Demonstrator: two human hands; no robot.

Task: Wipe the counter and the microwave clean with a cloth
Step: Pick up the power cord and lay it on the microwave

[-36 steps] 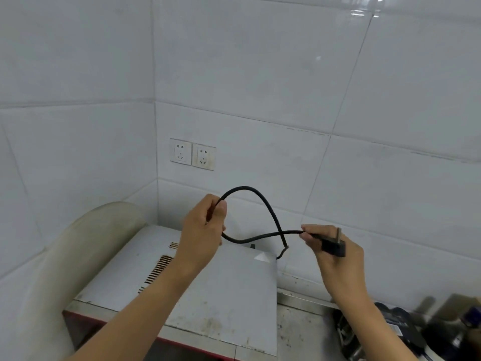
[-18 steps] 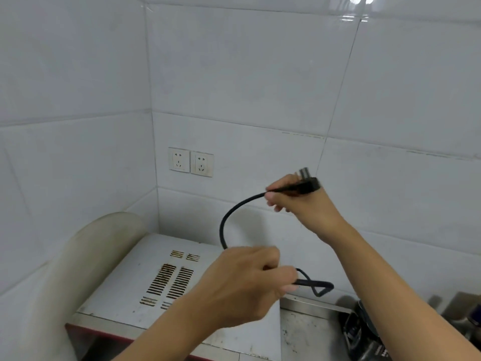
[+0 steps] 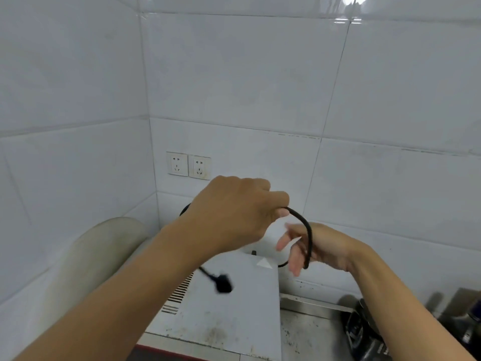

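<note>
The microwave [image 3: 234, 313] sits in the tiled corner on the counter [image 3: 307, 337], its white top spotted with grime near the front edge. I'd judge it a rigid, weighty box, best steadied by its body, not dragged by its lead. That black cord [image 3: 308, 230] looks rubbery and springy, and wants holding by the loop.

The left hand [image 3: 234, 212] has its grip closed round the cord above the microwave. The right hand [image 3: 322, 247] hangs just beside it, grip loose, fingers splayed, with the cord crossing them but not plainly pinched. The plug [image 3: 223, 282] dangles under the left wrist, blurred.

No cloth is in sight. Behind are two wall sockets [image 3: 188, 166]. A pale rounded thing [image 3: 86, 261] leans at left — I can't say what. Dark bottles [image 3: 466, 327] are cut off at right, and the microwave's front is cut off below.
</note>
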